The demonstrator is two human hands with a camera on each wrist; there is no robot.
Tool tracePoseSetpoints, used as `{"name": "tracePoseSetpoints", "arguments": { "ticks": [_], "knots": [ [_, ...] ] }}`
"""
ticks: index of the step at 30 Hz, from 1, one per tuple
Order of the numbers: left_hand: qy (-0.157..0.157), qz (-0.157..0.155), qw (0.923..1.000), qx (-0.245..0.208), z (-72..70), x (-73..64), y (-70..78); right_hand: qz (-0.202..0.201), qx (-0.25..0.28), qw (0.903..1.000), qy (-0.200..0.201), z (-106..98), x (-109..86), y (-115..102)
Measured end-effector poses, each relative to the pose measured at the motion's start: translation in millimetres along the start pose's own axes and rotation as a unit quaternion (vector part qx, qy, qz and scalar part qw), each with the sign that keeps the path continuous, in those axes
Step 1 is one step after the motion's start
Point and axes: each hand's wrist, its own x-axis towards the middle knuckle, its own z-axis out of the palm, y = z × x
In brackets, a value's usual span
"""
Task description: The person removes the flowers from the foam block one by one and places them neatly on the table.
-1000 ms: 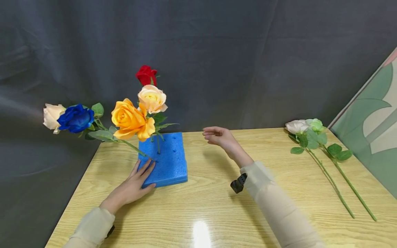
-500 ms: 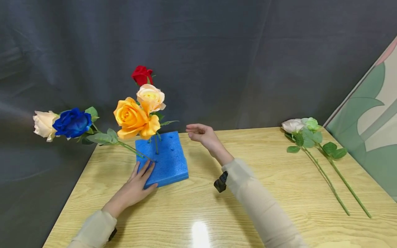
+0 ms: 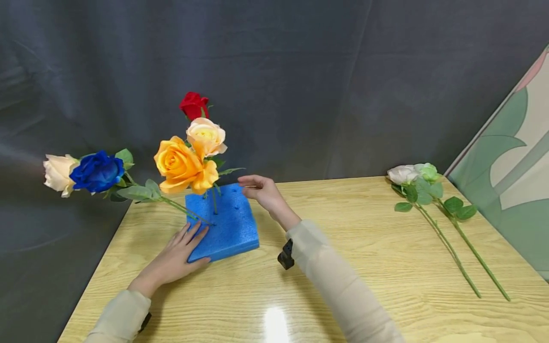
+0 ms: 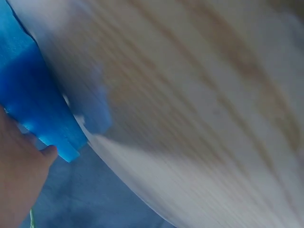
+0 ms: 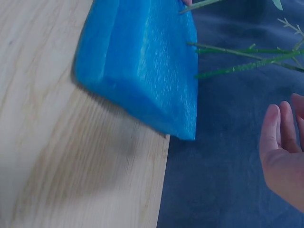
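Head view: blue block [image 3: 229, 233] against left grip [image 3: 173, 262], near right grip [image 3: 267, 195].

The block [image 3: 229, 233] is blue, the largest rose [image 3: 177, 163] orange, the table [image 3: 343, 228] yellowish and wood-grained.

Glare [image 3: 276, 324] on tabletop [image 3: 351, 214], left wrist view blurred

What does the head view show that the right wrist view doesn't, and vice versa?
Head view only: the red bloom, orange bloom and blue bloom, and the white rose and pale green rose lying on the table at right. Right wrist only: a clear gap between the right hand and the blue block; the head view shows their outlines overlapping. Both: that hand, the block, green stems, the table and the dark cloth.
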Motion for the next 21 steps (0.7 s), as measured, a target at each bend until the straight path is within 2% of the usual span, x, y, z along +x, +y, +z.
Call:
{"name": "tracePoseSetpoints", "arguments": {
  "ticks": [8,16,21],
  "knots": [
    [-0.009,0.001,1.0000,0.000,-1.1,-0.6,-2.6,-0.009,0.011,0.9999,-0.001,18,4.7,-1],
    [-0.010,-0.003,0.9999,0.003,-0.2,-1.3,-2.3,-0.036,-0.019,0.9991,0.012,36,9.3,-1],
    [-0.011,-0.005,0.9999,0.003,0.0,-0.3,-1.9,-0.025,-0.005,0.9997,0.007,45,8.0,-2]
  ]
}}
